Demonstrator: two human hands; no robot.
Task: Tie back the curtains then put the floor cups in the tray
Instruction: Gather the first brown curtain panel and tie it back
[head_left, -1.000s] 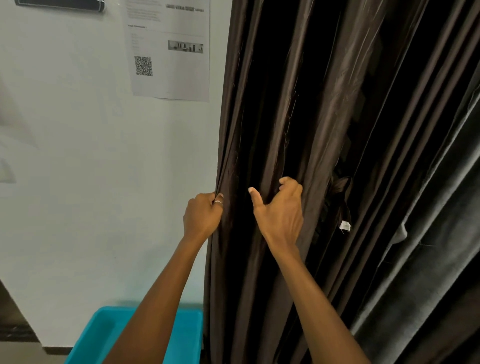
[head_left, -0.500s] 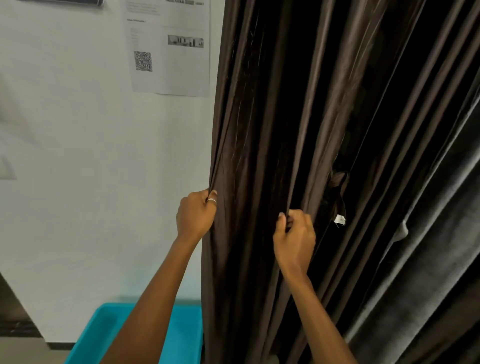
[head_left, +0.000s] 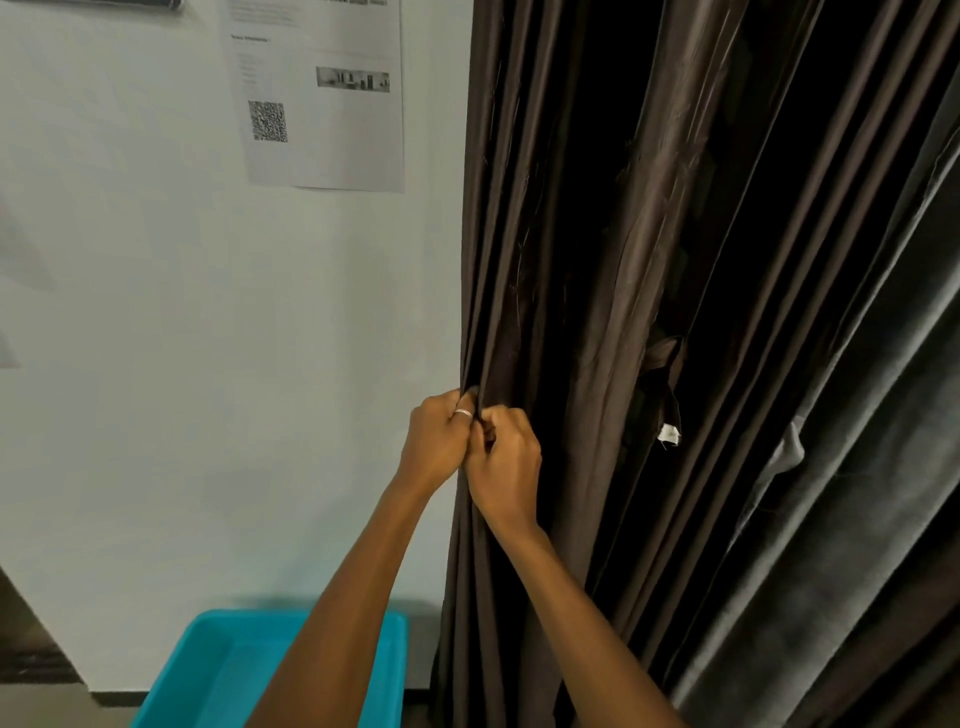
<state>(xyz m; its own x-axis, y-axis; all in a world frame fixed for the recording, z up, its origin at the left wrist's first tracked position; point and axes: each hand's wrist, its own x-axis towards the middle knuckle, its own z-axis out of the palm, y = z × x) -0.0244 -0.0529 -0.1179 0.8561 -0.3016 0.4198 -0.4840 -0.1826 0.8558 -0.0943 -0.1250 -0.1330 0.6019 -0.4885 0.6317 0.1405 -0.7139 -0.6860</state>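
Observation:
A dark brown curtain (head_left: 597, 270) hangs in long folds right of a white wall. My left hand (head_left: 435, 447), with a ring on one finger, grips the curtain's left edge at waist height. My right hand (head_left: 506, 462) is pressed against the left one and grips a gathered fold of the same curtain. A short fabric strap with a white tag (head_left: 669, 434) dangles among the folds to the right. A turquoise tray (head_left: 218, 660) stands on the floor below, partly hidden by my left forearm. No cups are in view.
A printed sheet with a QR code (head_left: 317, 98) is stuck on the white wall (head_left: 182, 364). A second, grey curtain (head_left: 857, 519) hangs at the far right. A dark skirting strip runs along the wall's foot.
My right hand has moved left with its fold of curtain and now meets my left hand at the curtain's edge. The left hand has stayed put.

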